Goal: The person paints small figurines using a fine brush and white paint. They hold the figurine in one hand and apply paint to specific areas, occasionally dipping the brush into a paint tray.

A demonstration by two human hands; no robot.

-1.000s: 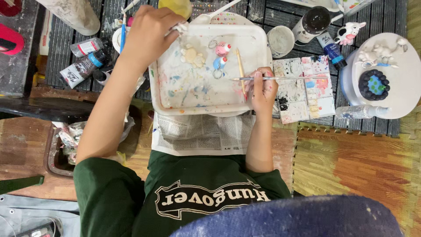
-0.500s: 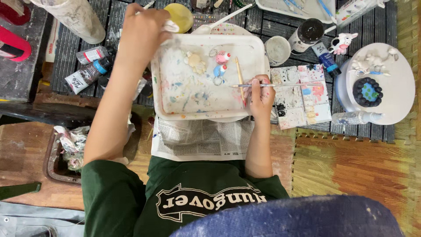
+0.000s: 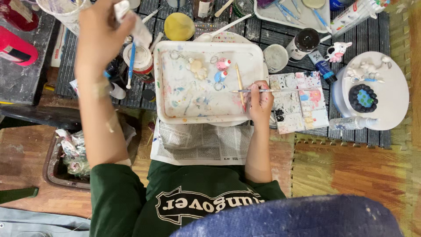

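Your right hand pinches a thin paintbrush, held level with its tip reaching out over the paint-stained palette sheet. That hand rests at the right edge of the white tray, which sits on the dark slatted surface. In the tray lie a cream figurine, a pink and blue figurine and a wooden stick. Your left hand is lifted up at the far left, closed around a white paint tube above a cluster of jars. Folded newspaper sticks out under the tray's near edge. Further right stands a round white stand carrying a dark blue beaded piece.
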